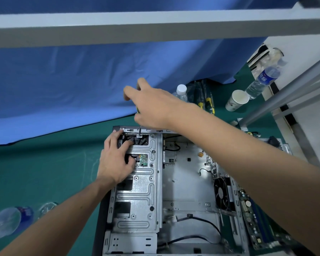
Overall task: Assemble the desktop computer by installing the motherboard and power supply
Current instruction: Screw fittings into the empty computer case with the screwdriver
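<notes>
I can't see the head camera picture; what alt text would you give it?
A person's right hand drives a screwdriver down at the far edge of an open computer case, while the left hand rests on its metal drive cage. The case lies on a green mat; a paper cup and water bottles stand behind.

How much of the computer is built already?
Done: the drive cage sits in the case. In hand: the right hand drives a screwdriver into it; the left hand steadies it. Left: the motherboard lies outside, the bay bare.
</notes>
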### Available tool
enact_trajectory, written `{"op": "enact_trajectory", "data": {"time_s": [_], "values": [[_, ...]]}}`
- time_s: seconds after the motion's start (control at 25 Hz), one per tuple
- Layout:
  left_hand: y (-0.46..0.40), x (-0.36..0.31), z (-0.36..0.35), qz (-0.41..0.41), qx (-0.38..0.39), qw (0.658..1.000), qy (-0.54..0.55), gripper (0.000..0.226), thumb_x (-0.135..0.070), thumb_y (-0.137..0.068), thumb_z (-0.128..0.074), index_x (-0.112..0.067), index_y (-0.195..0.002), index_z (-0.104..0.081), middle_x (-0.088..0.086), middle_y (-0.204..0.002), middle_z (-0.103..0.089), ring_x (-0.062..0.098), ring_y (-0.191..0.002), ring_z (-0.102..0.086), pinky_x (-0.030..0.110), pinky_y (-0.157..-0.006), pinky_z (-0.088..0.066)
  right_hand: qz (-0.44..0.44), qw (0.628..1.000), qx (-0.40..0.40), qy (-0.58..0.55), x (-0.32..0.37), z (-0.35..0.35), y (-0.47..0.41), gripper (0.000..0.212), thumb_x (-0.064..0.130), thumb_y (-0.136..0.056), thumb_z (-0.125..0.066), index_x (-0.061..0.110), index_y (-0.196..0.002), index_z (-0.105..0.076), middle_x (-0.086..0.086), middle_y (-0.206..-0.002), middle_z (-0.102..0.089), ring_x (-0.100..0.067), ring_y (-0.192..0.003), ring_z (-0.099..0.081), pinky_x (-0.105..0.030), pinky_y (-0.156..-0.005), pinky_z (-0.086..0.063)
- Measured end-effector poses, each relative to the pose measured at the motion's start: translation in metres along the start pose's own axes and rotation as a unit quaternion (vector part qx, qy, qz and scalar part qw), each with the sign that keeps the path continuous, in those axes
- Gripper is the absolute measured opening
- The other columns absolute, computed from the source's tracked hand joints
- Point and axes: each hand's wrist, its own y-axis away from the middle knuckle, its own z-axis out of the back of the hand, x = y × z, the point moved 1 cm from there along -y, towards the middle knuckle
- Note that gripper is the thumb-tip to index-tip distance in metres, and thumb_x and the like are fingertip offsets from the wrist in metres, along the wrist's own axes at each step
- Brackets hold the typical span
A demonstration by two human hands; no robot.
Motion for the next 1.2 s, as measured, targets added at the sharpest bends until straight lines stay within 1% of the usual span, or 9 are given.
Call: {"op": "enact_trajectory", "data": {"time_s": [0.24,0.4,0.48,0.56,0.64,0.84,1.0,1.08,1.2], "values": [[-0.001,-0.002,0.001,-0.002,0.003,1.0,0.001,0.05,-0.033,-0.074,-0.05,-0.022,-0.122,-0.061,0.005,-0.154,-0.027,0.025,-0.145,-0.016,0.05,-0.096,-0.047,-0.079,0.988,-0.069,0.117,0.002,-0.002,0.003,0.033,0.047,-0.1,-0.046,0.016,-0.09,-0.045,0.0,-0.072,-0.04,-0.027,-0.078,-0.044,-0.033,-0.06,-0.028],[0.0,-0.001,0.001,-0.003,-0.001,1.0,0.003,0.051,-0.033,-0.074,-0.05,-0.022,-0.122,-0.062,0.006,-0.153,-0.029,0.025,-0.144,-0.017,0.051,-0.095,-0.048,-0.021,0.999,-0.002,0.025,-0.003,0.004,0.001,0.024,0.022,-0.095,-0.052,0.015,-0.116,-0.043,-0.009,-0.118,-0.04,-0.026,-0.068,-0.047,-0.035,-0.058,-0.029],[0.0,-0.002,0.001,-0.002,-0.002,1.0,0.001,0.051,-0.033,-0.074,-0.051,-0.022,-0.122,-0.062,0.005,-0.153,-0.029,0.025,-0.144,-0.017,0.051,-0.094,-0.048,0.016,0.998,-0.007,0.055,-0.002,0.009,0.004,0.026,0.012,-0.093,-0.053,0.017,-0.118,-0.05,-0.004,-0.1,-0.04,-0.026,-0.069,-0.046,-0.034,-0.054,-0.027],[0.0,-0.002,0.001,-0.001,-0.003,1.0,0.003,0.05,-0.032,-0.073,-0.052,-0.022,-0.121,-0.062,0.005,-0.153,-0.029,0.025,-0.144,-0.018,0.05,-0.092,-0.049,-0.002,0.99,-0.055,0.126,0.005,0.007,0.006,0.012,0.027,-0.098,-0.054,0.015,-0.098,-0.053,-0.002,-0.077,-0.037,-0.026,-0.072,-0.043,-0.032,-0.05,-0.023],[0.001,-0.002,0.002,0.0,-0.003,1.0,0.006,0.049,-0.03,-0.074,-0.054,-0.021,-0.122,-0.062,0.006,-0.153,-0.029,0.026,-0.144,-0.018,0.05,-0.092,-0.049,-0.052,0.979,-0.078,0.178,0.009,0.0,0.007,0.032,0.045,-0.102,-0.043,0.018,-0.085,-0.045,0.0,-0.065,-0.032,-0.025,-0.072,-0.042,-0.031,-0.052,-0.024],[0.0,-0.002,0.002,0.0,-0.002,1.0,0.0,0.05,-0.031,-0.075,-0.055,-0.021,-0.123,-0.062,0.006,-0.153,-0.029,0.026,-0.144,-0.018,0.051,-0.095,-0.048,-0.015,0.999,0.051,0.001,-0.007,0.008,0.007,0.026,0.02,-0.096,-0.051,0.021,-0.121,-0.047,-0.004,-0.106,-0.035,-0.024,-0.067,-0.05,-0.033,-0.054,-0.03],[0.0,-0.003,0.002,0.003,-0.003,1.0,0.004,0.049,-0.03,-0.074,-0.055,-0.022,-0.122,-0.062,0.006,-0.153,-0.029,0.026,-0.143,-0.019,0.051,-0.095,-0.048,0.005,0.996,-0.007,0.092,-0.004,0.009,0.007,0.008,0.022,-0.095,-0.055,0.014,-0.094,-0.055,-0.002,-0.078,-0.046,-0.028,-0.077,-0.053,-0.03,-0.053,-0.027],[0.001,-0.003,0.001,0.003,-0.001,1.0,0.006,0.048,-0.026,-0.076,-0.062,-0.022,-0.123,-0.062,0.005,-0.153,-0.028,0.026,-0.144,-0.018,0.052,-0.095,-0.048,-0.053,0.985,-0.057,0.157,-0.003,0.0,0.006,0.03,0.037,-0.103,-0.043,0.016,-0.082,-0.044,-0.001,-0.066,-0.036,-0.028,-0.075,-0.045,-0.031,-0.058,-0.029],[0.0,-0.002,0.002,0.002,-0.002,1.0,0.008,0.047,-0.024,-0.076,-0.064,-0.021,-0.123,-0.062,0.006,-0.153,-0.028,0.027,-0.143,-0.019,0.052,-0.094,-0.049,-0.067,0.997,0.007,0.044,-0.012,0.002,0.002,0.024,0.041,-0.102,-0.042,0.017,-0.099,-0.046,-0.003,-0.087,-0.041,-0.027,-0.076,-0.048,-0.034,-0.062,-0.032]]}}
